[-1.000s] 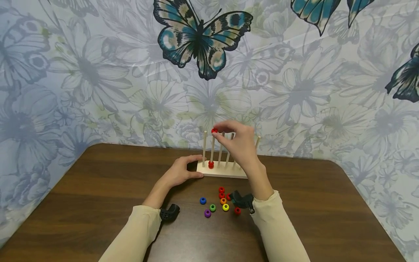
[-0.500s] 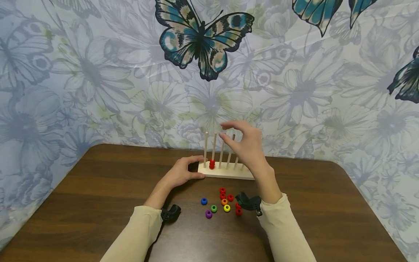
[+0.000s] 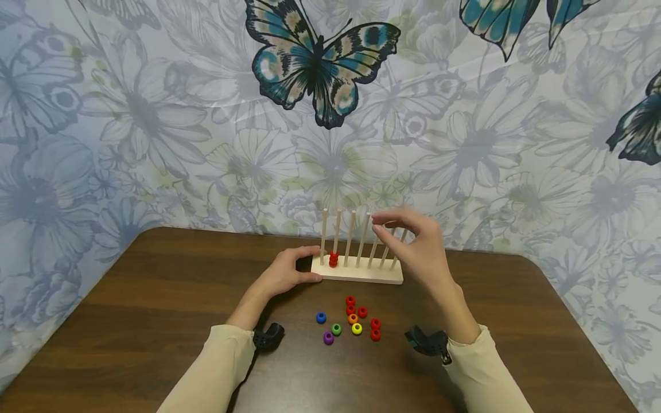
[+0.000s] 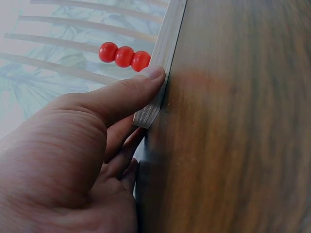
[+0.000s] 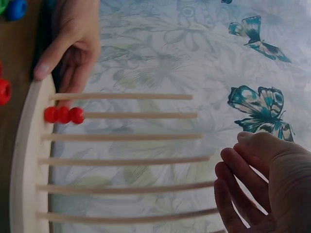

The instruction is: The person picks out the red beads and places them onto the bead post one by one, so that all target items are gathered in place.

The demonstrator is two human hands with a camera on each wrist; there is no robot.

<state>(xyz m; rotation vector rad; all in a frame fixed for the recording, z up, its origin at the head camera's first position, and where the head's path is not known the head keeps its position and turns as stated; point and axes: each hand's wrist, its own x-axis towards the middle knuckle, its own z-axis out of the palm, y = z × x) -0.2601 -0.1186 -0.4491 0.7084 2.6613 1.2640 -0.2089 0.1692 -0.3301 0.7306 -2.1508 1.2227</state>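
Observation:
A pale wooden rack [image 3: 356,276] with several upright pegs stands at the back of the brown table [image 3: 155,321]. Three red beads [image 3: 333,259] sit stacked at the foot of its second peg from the left, also plain in the left wrist view [image 4: 124,56] and the right wrist view [image 5: 63,114]. My left hand [image 3: 304,264] grips the rack's left end, thumb [image 4: 121,94] on the front edge of the base [image 4: 167,43]. My right hand [image 3: 379,223] hovers empty by the tops of the middle pegs, fingers [image 5: 233,179] loosely curled.
Loose beads lie in front of the rack: blue [image 3: 321,317], purple [image 3: 327,338], green [image 3: 336,328], yellow [image 3: 356,328], orange [image 3: 353,318] and several red ones [image 3: 375,329]. A butterfly-print cloth [image 3: 320,69] hangs right behind the rack.
My right hand let go of a red bead over the second peg; it slid down onto the stack. The hand then drifted right along the peg tops. The left hand stayed put.

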